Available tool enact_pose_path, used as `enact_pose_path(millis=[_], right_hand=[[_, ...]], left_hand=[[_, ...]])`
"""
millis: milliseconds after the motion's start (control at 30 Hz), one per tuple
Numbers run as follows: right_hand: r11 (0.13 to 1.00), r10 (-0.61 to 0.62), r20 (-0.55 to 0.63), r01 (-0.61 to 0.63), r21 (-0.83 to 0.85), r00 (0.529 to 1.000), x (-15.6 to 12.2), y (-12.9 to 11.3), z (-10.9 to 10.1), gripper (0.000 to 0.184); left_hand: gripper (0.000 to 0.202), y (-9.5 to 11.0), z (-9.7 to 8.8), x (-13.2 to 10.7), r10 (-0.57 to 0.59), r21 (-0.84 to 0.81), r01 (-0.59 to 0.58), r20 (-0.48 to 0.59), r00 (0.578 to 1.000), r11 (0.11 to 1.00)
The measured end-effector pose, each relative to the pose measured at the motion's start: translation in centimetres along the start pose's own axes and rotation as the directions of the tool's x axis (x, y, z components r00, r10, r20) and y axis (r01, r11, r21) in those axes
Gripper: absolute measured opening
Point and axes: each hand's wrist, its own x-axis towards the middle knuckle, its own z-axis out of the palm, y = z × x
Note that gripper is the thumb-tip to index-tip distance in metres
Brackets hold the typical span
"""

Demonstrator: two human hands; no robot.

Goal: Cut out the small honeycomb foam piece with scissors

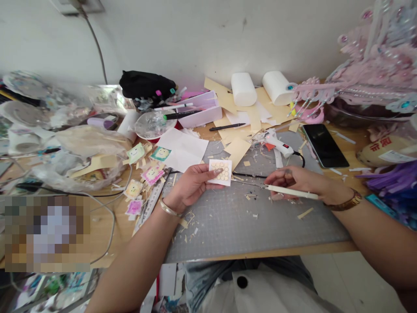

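Note:
Between the thumb and fingers of my left hand (195, 184) is a small white square card (224, 165) with rows of round cream discs on it. My right hand (289, 180) is closed around a slim tool with a cream handle (293, 191) and a thin metal shaft. The shaft points left, its tip close to the card's lower right edge; whether it touches cannot be made out. Both hands are above a grey cutting mat (247, 230) strewn with paper scraps. Left of my left hand lie several small coloured squares with smiling faces, one of them pink (153, 174).
A white glue gun (278, 144) and a black phone (325, 145) lie beyond my right hand. White paper (182, 148), a ruler (151, 204) and a black pen (227, 127) are about the mat. Plastic bags (87, 148) crowd the left, pink beaded ornaments (358, 82) the right.

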Motion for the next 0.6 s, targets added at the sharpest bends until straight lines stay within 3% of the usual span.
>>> enact_pose_path(millis=[233, 600], right_hand=[[0.997, 0.032, -0.014, -0.032, 0.065, 0.999, -0.5, -0.7, 0.4, 0.054], [0.973, -0.049, 0.008, 0.046, 0.226, 0.999, -1.2, -1.6, 1.8, 0.066]], left_hand=[[0.021, 0.0, -0.2, 0.1, -0.005, 0.007, 0.005, 0.001, 1.0, 1.0], [0.025, 0.1, -0.6, 0.3, -0.011, -0.009, 0.011, 0.015, 1.0, 1.0]])
